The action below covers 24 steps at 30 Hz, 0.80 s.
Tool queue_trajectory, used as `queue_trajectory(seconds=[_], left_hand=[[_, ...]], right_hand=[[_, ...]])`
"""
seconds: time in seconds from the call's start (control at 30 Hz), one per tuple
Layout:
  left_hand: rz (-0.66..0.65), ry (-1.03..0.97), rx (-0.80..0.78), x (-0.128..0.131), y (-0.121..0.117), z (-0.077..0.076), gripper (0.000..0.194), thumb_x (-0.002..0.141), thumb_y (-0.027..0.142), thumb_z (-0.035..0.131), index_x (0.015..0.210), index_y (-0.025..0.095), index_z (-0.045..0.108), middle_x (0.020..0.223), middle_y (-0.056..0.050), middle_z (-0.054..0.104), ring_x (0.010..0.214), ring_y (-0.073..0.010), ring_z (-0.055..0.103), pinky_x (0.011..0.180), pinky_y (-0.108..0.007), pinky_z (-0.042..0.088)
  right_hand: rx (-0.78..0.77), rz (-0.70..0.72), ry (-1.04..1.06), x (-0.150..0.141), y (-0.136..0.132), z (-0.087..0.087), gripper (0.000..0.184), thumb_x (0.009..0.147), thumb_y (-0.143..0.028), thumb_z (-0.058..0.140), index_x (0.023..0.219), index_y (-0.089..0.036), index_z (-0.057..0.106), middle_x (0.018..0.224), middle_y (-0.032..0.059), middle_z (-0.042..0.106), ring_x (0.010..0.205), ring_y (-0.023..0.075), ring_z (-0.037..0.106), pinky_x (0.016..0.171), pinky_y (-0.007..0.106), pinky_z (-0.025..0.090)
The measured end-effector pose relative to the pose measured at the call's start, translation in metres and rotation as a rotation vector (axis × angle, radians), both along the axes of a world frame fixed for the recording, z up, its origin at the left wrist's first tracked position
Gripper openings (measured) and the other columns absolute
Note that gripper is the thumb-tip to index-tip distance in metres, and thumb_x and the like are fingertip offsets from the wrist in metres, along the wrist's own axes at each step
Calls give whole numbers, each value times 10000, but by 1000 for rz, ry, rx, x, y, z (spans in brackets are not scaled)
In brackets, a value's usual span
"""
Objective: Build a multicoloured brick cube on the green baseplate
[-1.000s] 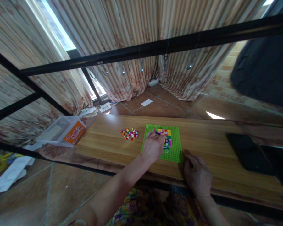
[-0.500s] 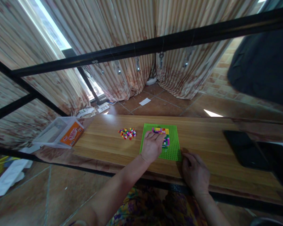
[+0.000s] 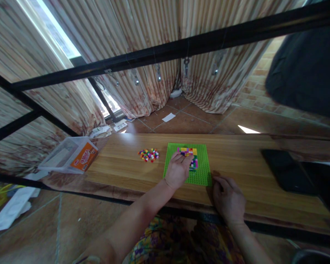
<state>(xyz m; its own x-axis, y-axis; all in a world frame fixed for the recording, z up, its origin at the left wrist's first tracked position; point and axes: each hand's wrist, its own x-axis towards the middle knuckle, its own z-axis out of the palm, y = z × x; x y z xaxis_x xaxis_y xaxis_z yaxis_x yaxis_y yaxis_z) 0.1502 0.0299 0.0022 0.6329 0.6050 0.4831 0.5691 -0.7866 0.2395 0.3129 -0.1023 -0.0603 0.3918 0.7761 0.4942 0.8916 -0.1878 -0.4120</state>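
Note:
On the wooden table lies a green studded baseplate [image 3: 201, 179], bearing a compact block of small multicoloured building bricks [image 3: 194, 161]. My left hand [image 3: 178, 168] reaches over the block from the lower left, its fingertips pressed together down on the bricks. Whatever those fingertips hold, if anything, is hidden. Beside the baseplate's lower right corner, my right hand [image 3: 228, 198] rests on the table with curled fingers and nothing visible in them. A loose pile of small coloured bricks [image 3: 148, 155] sits left of the baseplate.
A clear plastic box [image 3: 68, 154] with an orange label stands at the table's left end. Two dark flat devices, one [image 3: 287, 170] nearer the middle, lie at the right. A black metal bar [image 3: 159, 53] crosses above, before striped curtains [image 3: 143, 29].
The camera view has shifted slightly. My left hand stays over the brick block with only small finger movement. My right hand keeps its place beside the baseplate.

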Motion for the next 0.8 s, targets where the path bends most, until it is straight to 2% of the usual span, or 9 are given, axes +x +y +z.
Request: queue_trajectory(seconds=[0.17, 0.27, 0.43, 0.5, 0.6, 0.7, 0.8], left_hand=[[-3, 30, 46, 1, 1, 2, 245, 954, 177, 439, 1055, 193, 662, 795, -30, 669, 827, -176, 612, 992, -377, 451], [2, 38, 21, 2, -1, 5, 254, 941, 146, 443, 1073, 194, 655, 802, -29, 678, 828, -175, 619, 994, -378, 454], [6, -62, -69, -8, -13, 10, 302, 931, 157, 475, 1209, 194, 588, 999, -53, 717, 922, -182, 629, 979, -374, 467], [83, -124, -101, -21, -18, 8, 297, 930, 171, 488, 1208, 212, 583, 1045, -55, 713, 964, -190, 624, 953, -378, 478], [286, -193, -164, -51, -18, -1, 242, 901, 147, 516, 1110, 216, 618, 1017, -52, 712, 964, -201, 627, 912, -382, 492], [482, -239, -206, -86, -8, -13, 232, 867, 99, 520, 1044, 202, 630, 1007, -57, 703, 968, -198, 636, 889, -366, 498], [630, -193, -240, -109, 6, -19, 160, 860, 141, 557, 986, 197, 638, 949, -58, 694, 930, -207, 641, 843, -356, 502]], right_hand=[[4, -4, 9, 0, 0, 1, 282, 906, -250, 461, 946, -164, 726, 985, 81, 709, 854, 198, 621, 763, 299, 464], [-3, -1, 10, -1, 0, 1, 284, 905, -249, 457, 943, -164, 726, 996, 83, 711, 859, 200, 626, 768, 301, 463], [-9, -10, -1, 0, 0, -1, 281, 897, -261, 460, 934, -167, 722, 997, 79, 715, 853, 205, 637, 742, 301, 464], [-6, -12, -11, 1, -1, -1, 288, 899, -270, 456, 937, -167, 722, 1001, 83, 713, 847, 207, 635, 737, 306, 463], [-13, -10, -11, 1, -1, 0, 297, 904, -279, 451, 948, -167, 723, 1007, 93, 712, 849, 212, 627, 736, 317, 459], [-13, -17, -1, 0, -1, 0, 291, 897, -280, 462, 950, -169, 726, 1002, 96, 712, 845, 214, 622, 720, 319, 453], [3, -24, -5, 0, -1, 0, 283, 895, -277, 469, 949, -174, 727, 987, 86, 717, 840, 213, 629, 708, 313, 451]])
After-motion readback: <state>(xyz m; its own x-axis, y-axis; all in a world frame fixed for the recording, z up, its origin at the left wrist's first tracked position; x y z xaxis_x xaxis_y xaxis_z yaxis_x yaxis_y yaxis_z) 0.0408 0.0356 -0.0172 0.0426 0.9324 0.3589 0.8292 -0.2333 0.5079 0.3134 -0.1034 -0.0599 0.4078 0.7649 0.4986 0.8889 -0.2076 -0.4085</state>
